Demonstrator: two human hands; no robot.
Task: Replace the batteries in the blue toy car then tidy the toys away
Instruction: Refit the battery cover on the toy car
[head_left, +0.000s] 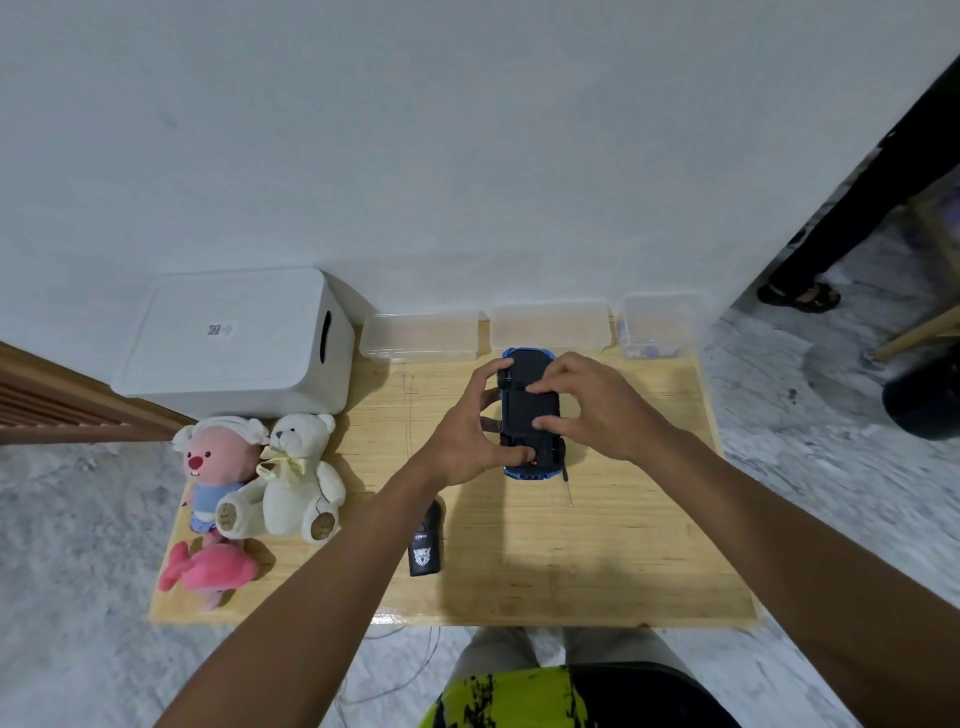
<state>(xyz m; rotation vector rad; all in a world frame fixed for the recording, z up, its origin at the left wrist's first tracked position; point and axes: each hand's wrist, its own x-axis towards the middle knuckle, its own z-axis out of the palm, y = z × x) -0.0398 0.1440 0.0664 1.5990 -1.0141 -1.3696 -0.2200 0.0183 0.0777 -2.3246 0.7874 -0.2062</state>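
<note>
Blue toy car (530, 415) belly-up, frame centre; left hand (467, 441) and right hand (597, 410) clasp it, fingers (543, 387) pressing underside. Advise steadying chassis, sliding cover evenly.

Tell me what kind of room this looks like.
Probably a room in a home, used as a play corner: a low wooden table against a plain white wall, plush toys beside a white storage box, and a marble-patterned floor.

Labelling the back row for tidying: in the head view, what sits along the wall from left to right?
White lidded storage bin → clear tub → second clear tub → third clear tub, with small purplish items inside.
</note>
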